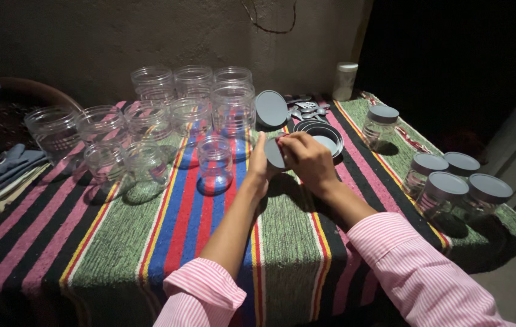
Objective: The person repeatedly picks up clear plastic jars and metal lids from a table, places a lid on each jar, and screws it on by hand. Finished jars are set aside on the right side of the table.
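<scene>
Clear glossy plastic jars (pixel 215 158) are standing on a coarse woven striped cloth (pixel 118 242); the grey lids (pixel 270 108) are looking matt and smooth.

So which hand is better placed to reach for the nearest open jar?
Probably the left hand. It is on the side of the grey lid facing the open jar, while the right hand is on the far side, toward the stacked lids.

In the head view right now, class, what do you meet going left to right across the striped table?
Folded cloths → open clear jars → left hand → grey lid held in both hands → right hand → lone capped jar → group of capped jars.
</scene>
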